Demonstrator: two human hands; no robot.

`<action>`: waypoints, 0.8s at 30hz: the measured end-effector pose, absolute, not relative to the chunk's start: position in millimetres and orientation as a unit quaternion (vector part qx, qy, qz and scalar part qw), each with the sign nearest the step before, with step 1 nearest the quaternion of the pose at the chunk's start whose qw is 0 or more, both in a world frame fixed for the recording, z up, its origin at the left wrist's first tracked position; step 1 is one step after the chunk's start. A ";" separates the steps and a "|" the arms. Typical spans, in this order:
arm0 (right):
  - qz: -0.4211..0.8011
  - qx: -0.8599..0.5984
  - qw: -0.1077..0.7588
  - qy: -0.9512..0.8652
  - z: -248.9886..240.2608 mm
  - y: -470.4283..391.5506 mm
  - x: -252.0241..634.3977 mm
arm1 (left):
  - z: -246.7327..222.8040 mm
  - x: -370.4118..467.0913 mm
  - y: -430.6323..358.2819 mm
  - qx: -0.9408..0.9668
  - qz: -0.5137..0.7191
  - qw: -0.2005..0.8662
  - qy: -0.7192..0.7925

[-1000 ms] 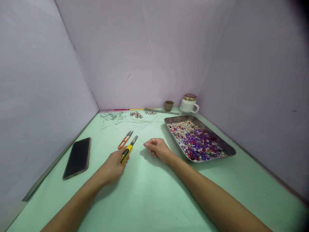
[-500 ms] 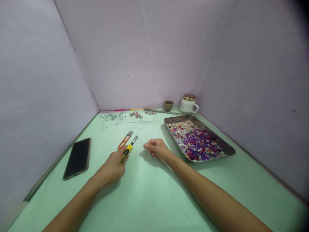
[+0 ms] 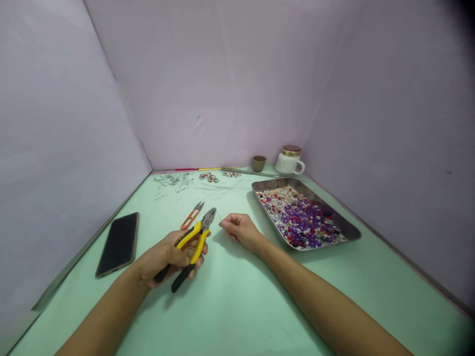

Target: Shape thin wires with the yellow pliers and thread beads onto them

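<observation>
Yellow and black pliers [image 3: 203, 232] lie across the palm of my left hand [image 3: 170, 257], its fingers wrapped round the handles, which are spread a little. The metal jaws point up and to the right, close to a thin wire [image 3: 218, 214]. That wire sticks out from the pinched fingertips of my right hand [image 3: 241, 231]. Whether the jaws touch the wire is too small to tell. Orange thread snips [image 3: 191, 217] lie on the table just beyond the pliers.
A metal tray [image 3: 272, 225] of mixed beads is at the right, a phone [image 3: 118, 243] at the left. Along the back are wire pieces [image 3: 172, 180], beaded pieces [image 3: 209, 177], a brown cup [image 3: 259, 163] and a lidded white mug [image 3: 288, 162].
My left hand has turned, so the pliers now show flat with both handles visible. Their jaws are nearer the wire. My right hand has barely moved.
</observation>
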State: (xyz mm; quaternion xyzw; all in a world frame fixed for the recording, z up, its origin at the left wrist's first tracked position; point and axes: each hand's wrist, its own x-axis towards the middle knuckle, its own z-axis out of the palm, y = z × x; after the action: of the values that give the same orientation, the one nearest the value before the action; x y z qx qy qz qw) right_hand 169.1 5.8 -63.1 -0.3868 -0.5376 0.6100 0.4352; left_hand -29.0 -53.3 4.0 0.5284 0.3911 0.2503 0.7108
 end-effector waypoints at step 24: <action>0.608 -0.433 0.401 -0.530 -54.8 2.8 171.7 | 3.3 -31.8 -43.9 0.630 0.186 0.537 0.529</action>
State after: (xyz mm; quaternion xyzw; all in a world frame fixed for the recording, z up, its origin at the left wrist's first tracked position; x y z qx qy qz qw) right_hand 171.7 2.8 -54.8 -0.4334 -0.5302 0.6082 0.4014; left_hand -31.8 -43.9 3.3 0.6305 0.5292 0.1856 0.5366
